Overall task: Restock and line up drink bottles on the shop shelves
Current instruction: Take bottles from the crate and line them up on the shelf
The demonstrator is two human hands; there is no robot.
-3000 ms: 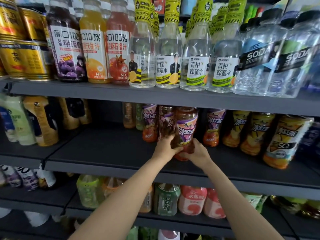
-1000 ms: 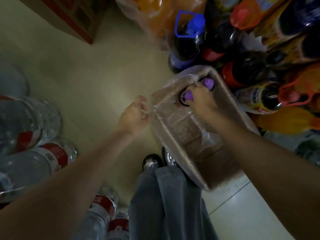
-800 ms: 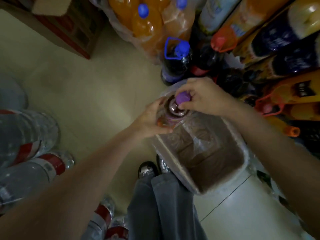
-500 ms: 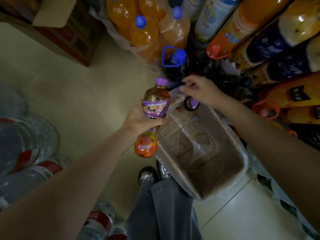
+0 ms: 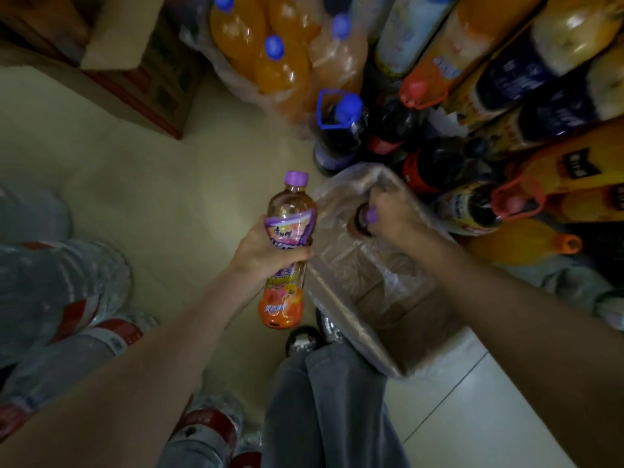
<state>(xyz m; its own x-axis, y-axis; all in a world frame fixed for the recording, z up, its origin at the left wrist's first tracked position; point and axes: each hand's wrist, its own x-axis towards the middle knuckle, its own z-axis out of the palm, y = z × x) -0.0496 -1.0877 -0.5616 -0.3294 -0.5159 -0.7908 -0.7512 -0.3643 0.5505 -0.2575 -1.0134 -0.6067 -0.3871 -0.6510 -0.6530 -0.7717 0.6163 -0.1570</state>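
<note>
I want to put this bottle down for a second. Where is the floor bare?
Bare floor lies between the cardboard box, the water packs and the tray. A smaller bare patch lies right of the legs. Around the tray's far side, big bottles crowd the floor.

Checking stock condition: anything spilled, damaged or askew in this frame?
No spill or damage shows. The cardboard tray sits tilted, torn plastic wrap loose round it, one bottle left inside under the right hand. The left hand holds a tea bottle intact.
</note>
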